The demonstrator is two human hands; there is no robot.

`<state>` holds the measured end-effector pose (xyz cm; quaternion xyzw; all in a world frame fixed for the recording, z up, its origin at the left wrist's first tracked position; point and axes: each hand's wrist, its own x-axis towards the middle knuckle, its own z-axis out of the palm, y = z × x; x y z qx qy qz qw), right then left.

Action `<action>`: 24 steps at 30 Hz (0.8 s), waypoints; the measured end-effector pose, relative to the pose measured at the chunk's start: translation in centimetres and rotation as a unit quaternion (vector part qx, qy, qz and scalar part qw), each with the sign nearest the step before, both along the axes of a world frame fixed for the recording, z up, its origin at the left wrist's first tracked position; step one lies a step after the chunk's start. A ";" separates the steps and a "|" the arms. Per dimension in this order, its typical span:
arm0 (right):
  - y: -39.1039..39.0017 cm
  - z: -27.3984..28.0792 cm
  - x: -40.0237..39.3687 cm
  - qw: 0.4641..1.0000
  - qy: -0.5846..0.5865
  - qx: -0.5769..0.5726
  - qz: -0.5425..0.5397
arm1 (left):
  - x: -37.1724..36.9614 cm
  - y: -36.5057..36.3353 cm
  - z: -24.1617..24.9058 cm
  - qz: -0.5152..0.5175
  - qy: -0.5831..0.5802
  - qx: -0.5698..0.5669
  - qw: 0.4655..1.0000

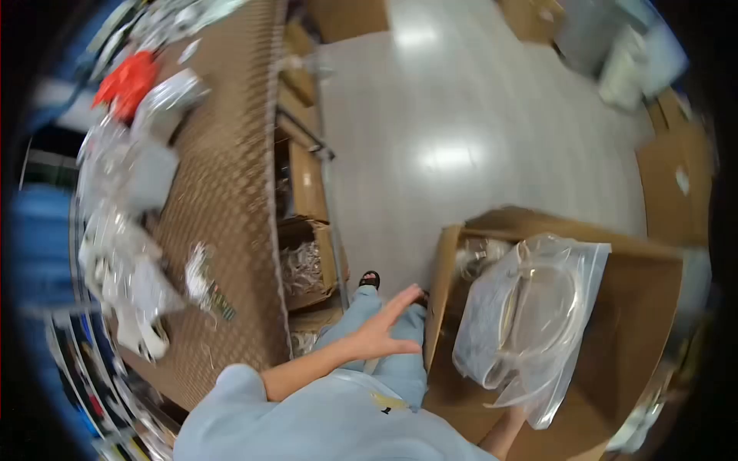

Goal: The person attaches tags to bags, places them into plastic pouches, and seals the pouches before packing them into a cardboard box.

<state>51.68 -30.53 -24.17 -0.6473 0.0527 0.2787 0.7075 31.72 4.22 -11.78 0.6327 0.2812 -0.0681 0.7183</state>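
Note:
My left hand is in front of my body, above my legs, with its fingers apart and nothing in it. At the lower right, my right hand is at the bottom end of a clear plastic bag that holds round, pale, hoop-like items. Its fingers are mostly hidden behind the plastic. The bag is over an open cardboard box, and another clear-wrapped item shows beside it near the box's left wall.
On the left stands a table with a brown patterned cover, bearing plastic-wrapped items and a red bag. Cardboard boxes sit under it. More boxes and a grey bin stand at the right.

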 end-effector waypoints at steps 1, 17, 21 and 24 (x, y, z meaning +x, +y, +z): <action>5.0 1.9 1.0 0.993 -0.023 0.001 0.115 | -1.0 0.5 1.7 0.071 -0.011 0.028 0.997; 60.0 38.3 -50.3 0.167 -0.643 0.552 0.504 | -49.8 17.6 4.6 0.644 -0.066 0.465 0.604; 65.8 36.2 -64.4 0.124 -0.718 0.486 0.482 | -58.0 20.5 9.8 0.754 -0.094 0.456 0.463; 71.0 29.1 -70.2 0.162 -0.750 0.424 0.481 | -59.2 21.0 12.6 0.858 -0.109 0.318 0.389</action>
